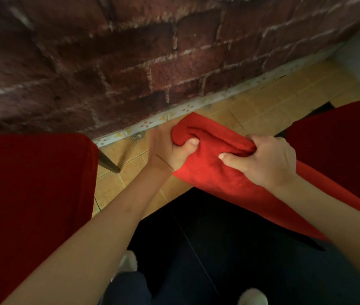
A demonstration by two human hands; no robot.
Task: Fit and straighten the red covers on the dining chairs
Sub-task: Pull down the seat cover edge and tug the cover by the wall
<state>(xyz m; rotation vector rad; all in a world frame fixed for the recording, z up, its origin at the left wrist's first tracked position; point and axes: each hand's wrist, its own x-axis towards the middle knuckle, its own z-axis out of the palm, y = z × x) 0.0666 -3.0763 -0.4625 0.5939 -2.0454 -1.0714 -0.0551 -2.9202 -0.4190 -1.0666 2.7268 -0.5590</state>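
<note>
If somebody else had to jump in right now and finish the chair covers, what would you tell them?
Left hand: its grip is closed on the bunched end of the loose red cover.
Right hand: gripping the same cover further along; the cloth trails off to the lower right.
Covered chair on the left and another red-covered shape on the right look already dressed, though only partly in view.
Done: cover picked up and held in both hands above the floor.
Left: fit it on a chair and straighten it. That chair is not clearly visible.
</note>
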